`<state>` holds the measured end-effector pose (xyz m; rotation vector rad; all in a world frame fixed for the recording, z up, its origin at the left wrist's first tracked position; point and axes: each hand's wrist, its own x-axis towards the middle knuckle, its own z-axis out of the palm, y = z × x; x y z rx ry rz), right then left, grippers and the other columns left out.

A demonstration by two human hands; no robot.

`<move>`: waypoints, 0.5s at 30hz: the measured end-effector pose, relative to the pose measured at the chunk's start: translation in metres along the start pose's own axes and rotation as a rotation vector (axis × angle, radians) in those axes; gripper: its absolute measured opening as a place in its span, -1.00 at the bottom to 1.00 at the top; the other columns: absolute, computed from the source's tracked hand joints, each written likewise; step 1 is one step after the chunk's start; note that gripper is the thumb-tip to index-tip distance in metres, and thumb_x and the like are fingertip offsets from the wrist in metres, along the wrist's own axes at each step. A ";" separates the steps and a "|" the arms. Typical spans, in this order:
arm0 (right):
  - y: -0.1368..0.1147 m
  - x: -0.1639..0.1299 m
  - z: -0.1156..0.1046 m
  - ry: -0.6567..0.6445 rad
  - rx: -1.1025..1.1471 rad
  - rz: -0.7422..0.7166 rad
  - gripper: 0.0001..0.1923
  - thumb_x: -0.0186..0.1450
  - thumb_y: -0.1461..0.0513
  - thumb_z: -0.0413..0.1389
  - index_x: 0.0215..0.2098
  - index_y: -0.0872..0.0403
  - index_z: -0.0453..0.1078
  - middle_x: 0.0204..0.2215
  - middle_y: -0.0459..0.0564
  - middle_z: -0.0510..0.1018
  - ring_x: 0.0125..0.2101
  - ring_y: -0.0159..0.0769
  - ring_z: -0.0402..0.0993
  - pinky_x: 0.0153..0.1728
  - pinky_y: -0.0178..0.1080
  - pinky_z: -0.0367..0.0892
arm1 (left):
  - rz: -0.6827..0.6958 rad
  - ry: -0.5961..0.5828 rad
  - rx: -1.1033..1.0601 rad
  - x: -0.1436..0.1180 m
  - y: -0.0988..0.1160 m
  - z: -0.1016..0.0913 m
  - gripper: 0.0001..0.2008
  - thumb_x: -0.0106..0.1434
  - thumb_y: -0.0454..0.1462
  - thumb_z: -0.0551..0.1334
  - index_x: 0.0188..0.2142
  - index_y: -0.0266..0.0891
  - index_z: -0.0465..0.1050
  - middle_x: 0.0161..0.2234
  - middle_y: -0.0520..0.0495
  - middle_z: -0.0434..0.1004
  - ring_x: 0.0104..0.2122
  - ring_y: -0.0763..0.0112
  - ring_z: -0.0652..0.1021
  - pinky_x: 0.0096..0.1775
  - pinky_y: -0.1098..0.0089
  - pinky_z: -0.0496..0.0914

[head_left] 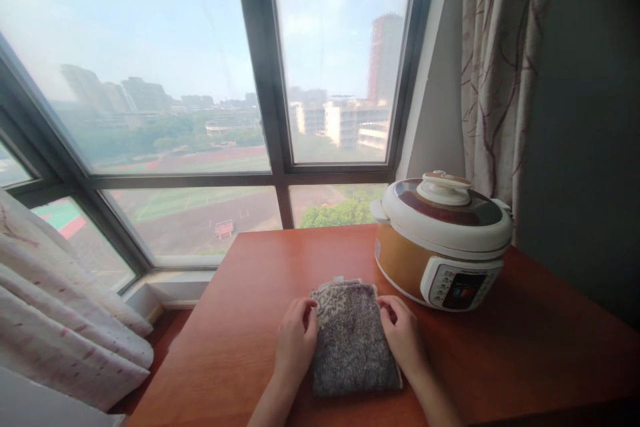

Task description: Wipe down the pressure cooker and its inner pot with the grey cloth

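Observation:
A folded grey, speckled cloth, seemingly a towel [353, 347], lies flat on the brown table near its front edge. At its upper left edge is my left hand [299, 333], thumb and fingers pinched together on the fabric. My right hand [401, 331] pinches the opposite edge in the same way, a little below the upper right corner. A small pale tag [339, 279] sticks out at the cloth's far edge. The fingertips are partly hidden where they meet the cloth.
A white and gold electric cooker [405, 260] with its lid on stands at the right of the table [225, 320], close to my right hand. Large windows [175, 80] rise behind the table. Curtains hang at the left [55, 320] and right [500, 67].

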<state>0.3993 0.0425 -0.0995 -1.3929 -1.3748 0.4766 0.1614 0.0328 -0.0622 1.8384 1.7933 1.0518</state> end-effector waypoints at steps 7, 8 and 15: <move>0.002 0.000 -0.003 -0.035 0.020 0.003 -0.76 0.29 0.19 0.01 -0.38 0.04 0.51 -0.34 0.08 0.65 -0.28 -0.09 0.60 -0.20 -0.15 0.47 | -0.031 -0.072 0.220 0.001 0.003 -0.006 -0.83 0.37 -0.33 0.06 -0.27 -0.16 0.42 -0.28 -0.07 0.59 -0.25 0.24 0.59 -0.22 0.32 0.34; 0.001 0.000 -0.003 -0.045 0.022 -0.004 -0.77 0.28 0.19 0.01 -0.39 0.04 0.51 -0.35 0.07 0.65 -0.28 -0.09 0.59 -0.20 -0.15 0.46 | -0.020 -0.080 0.233 0.001 0.003 -0.006 -0.83 0.37 -0.34 0.06 -0.27 -0.16 0.41 -0.27 -0.07 0.59 -0.24 0.23 0.60 -0.21 0.32 0.34; 0.000 -0.001 -0.001 -0.063 0.016 -0.020 -0.78 0.29 0.21 0.00 -0.39 0.03 0.48 -0.35 0.05 0.63 -0.28 -0.10 0.58 -0.19 -0.16 0.43 | -0.006 -0.094 0.207 0.000 0.002 -0.005 -0.83 0.38 -0.34 0.05 -0.26 -0.17 0.40 -0.26 -0.08 0.59 -0.22 0.22 0.59 -0.19 0.31 0.34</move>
